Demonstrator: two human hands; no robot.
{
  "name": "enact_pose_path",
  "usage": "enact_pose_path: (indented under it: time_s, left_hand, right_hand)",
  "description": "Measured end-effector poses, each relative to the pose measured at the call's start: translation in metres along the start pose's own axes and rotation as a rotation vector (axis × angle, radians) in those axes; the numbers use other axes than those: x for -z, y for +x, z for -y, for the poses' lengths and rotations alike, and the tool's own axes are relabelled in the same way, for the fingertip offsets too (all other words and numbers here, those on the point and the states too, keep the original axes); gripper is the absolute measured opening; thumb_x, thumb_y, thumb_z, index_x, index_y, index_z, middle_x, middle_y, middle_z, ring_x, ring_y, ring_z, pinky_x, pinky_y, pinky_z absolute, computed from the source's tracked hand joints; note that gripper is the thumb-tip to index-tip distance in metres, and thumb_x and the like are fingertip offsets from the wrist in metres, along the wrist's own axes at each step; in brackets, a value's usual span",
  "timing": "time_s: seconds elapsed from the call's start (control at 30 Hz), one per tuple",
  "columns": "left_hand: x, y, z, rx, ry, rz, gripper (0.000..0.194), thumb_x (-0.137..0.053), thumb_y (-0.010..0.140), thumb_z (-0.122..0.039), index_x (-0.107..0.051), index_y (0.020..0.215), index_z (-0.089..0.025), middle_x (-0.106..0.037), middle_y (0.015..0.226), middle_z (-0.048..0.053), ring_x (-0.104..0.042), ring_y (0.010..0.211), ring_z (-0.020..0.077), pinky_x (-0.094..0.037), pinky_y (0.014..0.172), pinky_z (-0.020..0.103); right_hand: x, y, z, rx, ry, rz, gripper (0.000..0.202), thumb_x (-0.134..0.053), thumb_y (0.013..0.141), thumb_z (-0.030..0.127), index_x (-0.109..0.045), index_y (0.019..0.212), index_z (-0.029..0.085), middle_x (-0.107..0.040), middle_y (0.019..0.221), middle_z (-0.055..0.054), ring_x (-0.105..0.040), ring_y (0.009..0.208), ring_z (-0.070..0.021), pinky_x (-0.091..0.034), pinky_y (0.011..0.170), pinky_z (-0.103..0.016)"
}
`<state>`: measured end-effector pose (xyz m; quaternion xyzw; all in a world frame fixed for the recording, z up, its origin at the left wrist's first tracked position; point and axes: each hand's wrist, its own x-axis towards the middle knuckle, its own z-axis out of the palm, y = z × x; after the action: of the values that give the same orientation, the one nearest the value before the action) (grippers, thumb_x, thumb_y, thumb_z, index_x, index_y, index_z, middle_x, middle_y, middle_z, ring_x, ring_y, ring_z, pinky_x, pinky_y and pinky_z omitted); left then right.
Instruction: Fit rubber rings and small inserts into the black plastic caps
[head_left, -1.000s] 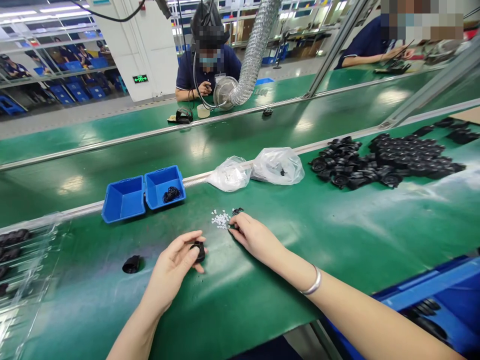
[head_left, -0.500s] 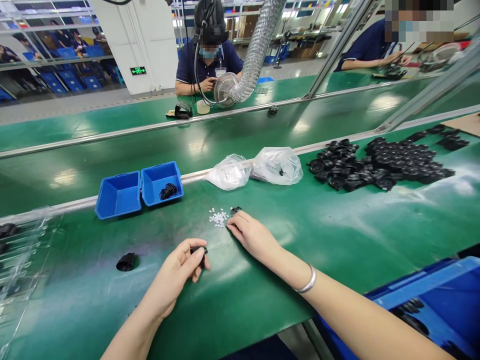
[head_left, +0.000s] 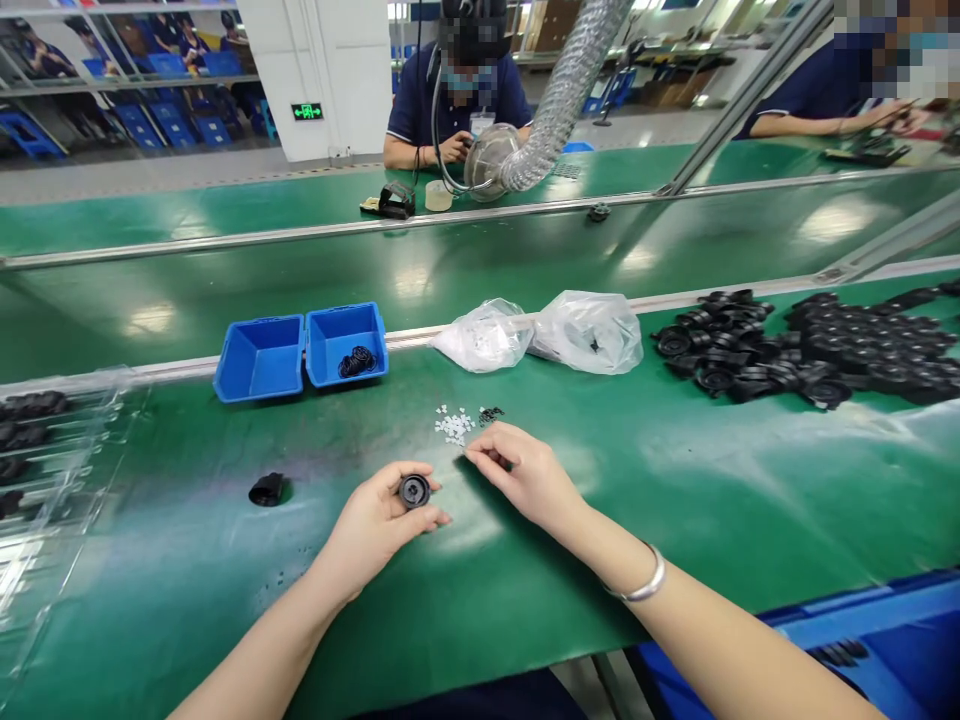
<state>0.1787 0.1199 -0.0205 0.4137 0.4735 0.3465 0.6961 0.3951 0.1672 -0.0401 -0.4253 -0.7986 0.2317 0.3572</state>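
Observation:
My left hand [head_left: 382,515] holds a round black part [head_left: 414,491] between thumb and fingers, its ringed, hollow face turned up. To the right, my right hand [head_left: 521,470] has thumb and forefinger pinched together at the lower edge of a small pile of white pieces [head_left: 454,425]; whatever is between the fingertips is too small to make out. A little heap of tiny black pieces [head_left: 491,414] lies just beyond the right hand's knuckles. Another black part [head_left: 267,489] rests on the green table [head_left: 465,610], left of my left hand.
Two blue bins [head_left: 259,360] stand behind, the right one holding black rings [head_left: 358,361]. Two plastic bags [head_left: 585,332] lie beside them. Black parts [head_left: 870,350] are heaped at right; clear trays [head_left: 52,480] sit at left. A person [head_left: 457,100] works across the table.
The black part in my left hand has turned so its round face shows. My right hand remains by the white pieces, fingers still pinched. The view has shifted, moving the scene rightward.

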Motion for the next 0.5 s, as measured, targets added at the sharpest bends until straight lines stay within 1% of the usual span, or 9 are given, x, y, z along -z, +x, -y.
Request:
enact_pose_path:
  time_s: [0.07,0.17,0.23,0.33,0.4,0.5]
  left_hand:
    - [-0.001,0.001,0.006,-0.018,-0.011,0.019,0.044,-0.073,0.076,-0.028,-0.054,0.115,-0.021,-0.061,0.114,0.007,-0.069,0.096,0.0218,-0.05,0.089,0.034]
    - [-0.001,0.0,0.012,-0.082,0.118,-0.012,0.042,-0.068,0.078,-0.025,-0.057,0.118,-0.022,-0.063,0.115,0.008,-0.066,0.099,0.0225,-0.049,0.092,0.036]
    - [-0.001,-0.003,0.012,-0.14,0.265,-0.056,0.041,-0.066,0.079,-0.023,-0.06,0.12,-0.024,-0.065,0.107,0.007,-0.065,0.093,0.0218,-0.05,0.089,0.036]
    - [-0.002,-0.007,0.008,-0.196,0.459,-0.088,0.042,-0.06,0.08,-0.019,-0.061,0.121,-0.025,-0.065,0.09,0.003,-0.062,0.077,0.0189,-0.049,0.085,0.036]
    - [-0.003,-0.009,0.005,-0.212,0.543,-0.089,0.044,-0.058,0.08,-0.017,-0.06,0.124,-0.024,-0.061,0.08,0.001,-0.057,0.066,0.0165,-0.048,0.083,0.035]
    - [-0.004,-0.009,0.004,-0.235,0.602,-0.079,0.047,-0.054,0.081,-0.015,-0.058,0.127,-0.022,-0.054,0.071,-0.002,-0.051,0.06,0.0152,-0.047,0.082,0.035]
  right_hand:
    - [-0.005,-0.004,0.016,0.078,0.051,-0.005,0.009,-0.054,0.094,0.015,-0.062,0.088,0.018,-0.061,0.08,-0.004,-0.059,0.075,-0.0144,-0.049,0.068,-0.027]
    - [-0.015,-0.013,0.035,0.181,0.038,0.011,0.011,-0.051,0.095,0.013,-0.061,0.097,0.017,-0.062,0.085,-0.006,-0.06,0.078,-0.015,-0.052,0.068,-0.028]
    - [-0.021,-0.018,0.041,0.232,-0.027,0.017,0.013,-0.049,0.095,0.012,-0.06,0.102,0.016,-0.063,0.089,-0.008,-0.061,0.081,-0.0162,-0.054,0.07,-0.029]
    - [-0.026,-0.022,0.044,0.289,-0.144,0.036,0.017,-0.045,0.096,0.012,-0.06,0.103,0.014,-0.064,0.089,-0.01,-0.062,0.083,-0.0183,-0.056,0.07,-0.031]
    - [-0.027,-0.023,0.045,0.32,-0.215,0.056,0.018,-0.043,0.097,0.012,-0.061,0.101,0.013,-0.065,0.088,-0.011,-0.064,0.082,-0.0193,-0.056,0.069,-0.031]
    - [-0.028,-0.023,0.047,0.342,-0.316,0.062,0.02,-0.044,0.097,0.013,-0.063,0.095,0.013,-0.066,0.086,-0.011,-0.064,0.077,-0.0196,-0.055,0.065,-0.031]
